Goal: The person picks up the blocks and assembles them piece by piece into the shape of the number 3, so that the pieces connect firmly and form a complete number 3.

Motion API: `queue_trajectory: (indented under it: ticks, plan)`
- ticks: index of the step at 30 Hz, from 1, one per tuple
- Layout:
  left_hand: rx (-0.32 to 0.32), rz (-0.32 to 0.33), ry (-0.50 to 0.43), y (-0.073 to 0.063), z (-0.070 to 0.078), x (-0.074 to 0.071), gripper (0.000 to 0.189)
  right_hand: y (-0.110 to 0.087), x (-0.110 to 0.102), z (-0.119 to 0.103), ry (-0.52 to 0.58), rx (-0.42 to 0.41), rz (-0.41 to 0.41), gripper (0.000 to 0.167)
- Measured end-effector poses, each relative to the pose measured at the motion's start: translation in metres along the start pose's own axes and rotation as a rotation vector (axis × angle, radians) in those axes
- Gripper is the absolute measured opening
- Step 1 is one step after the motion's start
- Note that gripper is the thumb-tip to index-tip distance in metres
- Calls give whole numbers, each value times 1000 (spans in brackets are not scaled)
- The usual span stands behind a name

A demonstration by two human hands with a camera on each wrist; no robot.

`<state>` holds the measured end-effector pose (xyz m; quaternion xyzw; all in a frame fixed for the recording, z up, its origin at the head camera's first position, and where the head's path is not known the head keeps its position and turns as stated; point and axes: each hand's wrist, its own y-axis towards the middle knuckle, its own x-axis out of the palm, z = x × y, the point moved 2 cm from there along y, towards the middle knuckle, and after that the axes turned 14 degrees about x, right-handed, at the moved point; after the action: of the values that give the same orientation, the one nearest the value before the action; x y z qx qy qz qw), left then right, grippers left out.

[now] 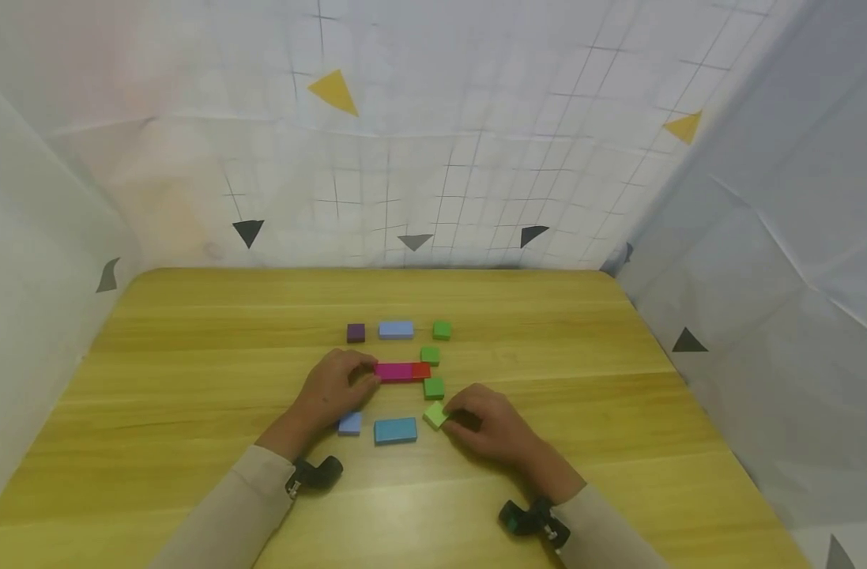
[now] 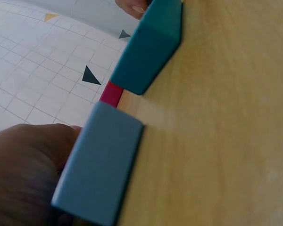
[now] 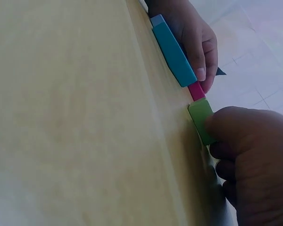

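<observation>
My left hand (image 1: 329, 387) pinches the left end of a magenta block (image 1: 393, 372) between thumb and fingers. A red block (image 1: 420, 370) sits against that block's right end. With thumb and finger, my right hand (image 1: 493, 425) pinches a light green block (image 1: 435, 415), turned at an angle on the table. Just above it lies a green block (image 1: 434, 388), and another green block (image 1: 430, 356) is beyond the red one. A pale blue block (image 1: 350, 424) lies partly hidden beside my left wrist. The larger blue block (image 1: 395, 431) lies between the hands.
Along the far side of the blocks lie a dark purple block (image 1: 356, 333), a periwinkle block (image 1: 396, 330) and a green block (image 1: 442, 330). All rest on a wooden table (image 1: 547, 332). White sheeting (image 1: 440, 182) hangs behind the table and at both sides.
</observation>
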<state>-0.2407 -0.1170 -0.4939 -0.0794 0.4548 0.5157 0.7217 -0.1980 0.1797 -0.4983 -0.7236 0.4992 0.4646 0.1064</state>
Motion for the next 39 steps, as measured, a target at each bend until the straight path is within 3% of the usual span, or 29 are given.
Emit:
queue_trajectory:
  ticks: [39]
  plan:
    - [-23, -3, -9, 0, -1, 1, 33, 3, 1, -3, -5, -1, 30, 18]
